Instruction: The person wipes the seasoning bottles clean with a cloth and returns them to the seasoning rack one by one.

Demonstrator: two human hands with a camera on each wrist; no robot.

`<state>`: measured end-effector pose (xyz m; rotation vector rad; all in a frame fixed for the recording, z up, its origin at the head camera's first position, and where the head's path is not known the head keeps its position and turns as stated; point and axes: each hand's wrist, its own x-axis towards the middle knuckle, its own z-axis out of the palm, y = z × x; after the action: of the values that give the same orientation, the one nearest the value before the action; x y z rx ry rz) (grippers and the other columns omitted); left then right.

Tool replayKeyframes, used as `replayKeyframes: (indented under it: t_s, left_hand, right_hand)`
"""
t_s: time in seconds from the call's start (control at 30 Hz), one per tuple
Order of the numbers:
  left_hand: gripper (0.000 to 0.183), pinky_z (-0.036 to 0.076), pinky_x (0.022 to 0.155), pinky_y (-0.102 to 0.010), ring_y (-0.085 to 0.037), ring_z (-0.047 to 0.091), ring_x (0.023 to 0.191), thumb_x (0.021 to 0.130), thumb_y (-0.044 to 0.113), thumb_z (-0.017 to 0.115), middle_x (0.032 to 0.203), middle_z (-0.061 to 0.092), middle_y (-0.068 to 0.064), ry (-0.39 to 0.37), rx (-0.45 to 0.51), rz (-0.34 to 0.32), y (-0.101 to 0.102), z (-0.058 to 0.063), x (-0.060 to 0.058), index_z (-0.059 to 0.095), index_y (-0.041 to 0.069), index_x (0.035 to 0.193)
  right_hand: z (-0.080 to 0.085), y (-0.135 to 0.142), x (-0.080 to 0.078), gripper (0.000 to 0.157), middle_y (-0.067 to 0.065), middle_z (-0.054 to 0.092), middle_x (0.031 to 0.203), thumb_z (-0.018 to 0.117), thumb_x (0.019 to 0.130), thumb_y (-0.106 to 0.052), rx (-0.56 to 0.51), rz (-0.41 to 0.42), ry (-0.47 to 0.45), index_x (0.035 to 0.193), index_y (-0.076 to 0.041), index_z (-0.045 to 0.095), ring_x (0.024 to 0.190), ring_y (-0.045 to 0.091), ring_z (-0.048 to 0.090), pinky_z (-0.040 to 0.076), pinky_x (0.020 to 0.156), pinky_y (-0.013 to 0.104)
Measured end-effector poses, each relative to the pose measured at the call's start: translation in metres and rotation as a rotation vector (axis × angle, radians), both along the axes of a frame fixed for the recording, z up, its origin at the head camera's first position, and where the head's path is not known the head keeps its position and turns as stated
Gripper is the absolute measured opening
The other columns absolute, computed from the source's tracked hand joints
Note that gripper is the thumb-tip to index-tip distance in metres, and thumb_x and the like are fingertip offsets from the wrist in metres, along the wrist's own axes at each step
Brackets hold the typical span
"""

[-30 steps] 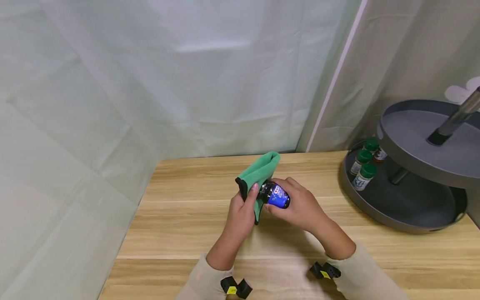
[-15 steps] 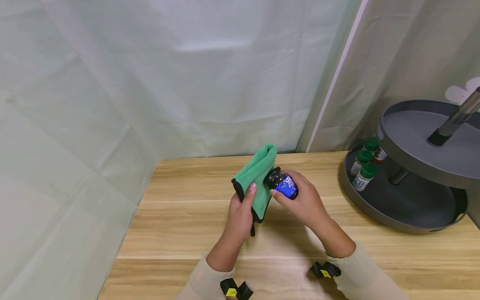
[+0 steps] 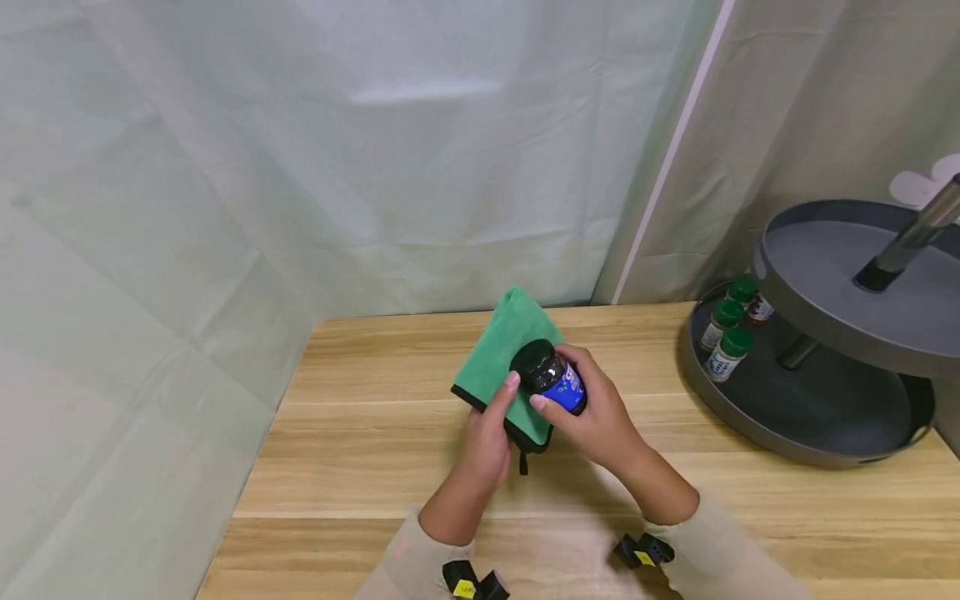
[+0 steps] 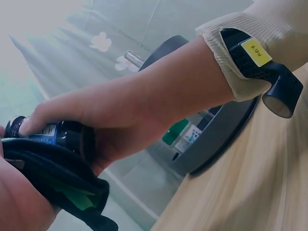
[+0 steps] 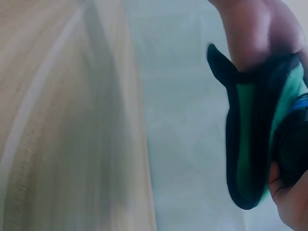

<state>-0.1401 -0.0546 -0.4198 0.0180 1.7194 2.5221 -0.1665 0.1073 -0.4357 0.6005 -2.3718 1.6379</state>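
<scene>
In the head view, my left hand point(image 3: 486, 442) holds a folded green cloth point(image 3: 501, 337) with black edging, its thumb lying along the top. My right hand point(image 3: 600, 421) grips a small dark jar with a blue label point(image 3: 562, 387), thumb on the near side and fingers round the far side. The jar lies tilted over the cloth, its black lid towards the left thumb. From the left wrist, the cloth's dark edge point(image 4: 53, 163) hides part of the jar. The right wrist view has the folded cloth point(image 5: 255, 139) beside the jar's dark base point(image 5: 291, 144).
A grey two-tier round rack point(image 3: 795, 442) stands on the right of the wooden table point(image 3: 360, 467). Several green-capped spice bottles point(image 3: 727, 354) sit on its lower tier, at the left. Pale curtains point(image 3: 450, 167) hang behind the table and along its left side.
The cloth has turned flatter towards the head camera and spread wider. The jar first moved away from the cloth's fold, then came back left over its face, black lid now showing.
</scene>
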Motion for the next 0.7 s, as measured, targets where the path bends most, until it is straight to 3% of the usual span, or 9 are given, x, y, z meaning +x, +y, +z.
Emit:
replayKeyframes:
  t_s: [0.13, 0.23, 0.53, 0.7]
  left_hand:
    - [0.061, 0.036, 0.119, -0.03, -0.014, 0.043, 0.14, 0.107, 0.044, 0.044, 0.157, 0.042, -0.008, 0.012, -0.027, -0.01, 0.001, 0.0, 0.002, 0.031, 0.009, 0.155]
    - [0.066, 0.031, 0.123, -0.036, -0.016, 0.04, 0.141, 0.105, 0.054, 0.043, 0.156, 0.043, -0.004, -0.029, -0.08, -0.022, 0.002, 0.0, 0.003, 0.034, 0.011, 0.154]
    - [0.068, 0.038, 0.114, -0.039, -0.015, 0.053, 0.123, 0.1, 0.065, 0.045, 0.136, 0.062, -0.004, -0.148, -0.353, -0.011, 0.009, -0.003, 0.009, 0.053, 0.012, 0.141]
    - [0.067, 0.033, 0.12, -0.045, -0.019, 0.048, 0.133, 0.102, 0.058, 0.048, 0.145, 0.055, -0.005, -0.095, -0.361, -0.044, 0.014, -0.007, 0.012, 0.045, 0.012, 0.149]
  right_hand:
    - [-0.002, -0.003, 0.001, 0.061, 0.006, 0.058, 0.13, 0.078, 0.088, -0.017, -0.039, 0.004, 0.018, 0.14, -0.017, 0.048, 0.111, 0.02, 0.058, 0.055, 0.086, 0.031]
    - [-0.004, -0.005, 0.001, 0.061, 0.008, 0.057, 0.131, 0.077, 0.089, -0.016, -0.07, 0.0, -0.015, 0.142, -0.015, 0.046, 0.111, 0.021, 0.058, 0.055, 0.085, 0.03]
    - [-0.015, -0.006, -0.007, 0.052, 0.014, 0.058, 0.131, 0.065, 0.1, -0.024, -0.158, -0.055, -0.182, 0.147, -0.016, 0.043, 0.109, 0.026, 0.059, 0.056, 0.085, 0.029]
    - [-0.015, -0.004, -0.014, 0.053, 0.016, 0.058, 0.132, 0.059, 0.103, -0.034, -0.173, -0.108, -0.28, 0.149, -0.016, 0.041, 0.113, 0.028, 0.059, 0.054, 0.09, 0.03]
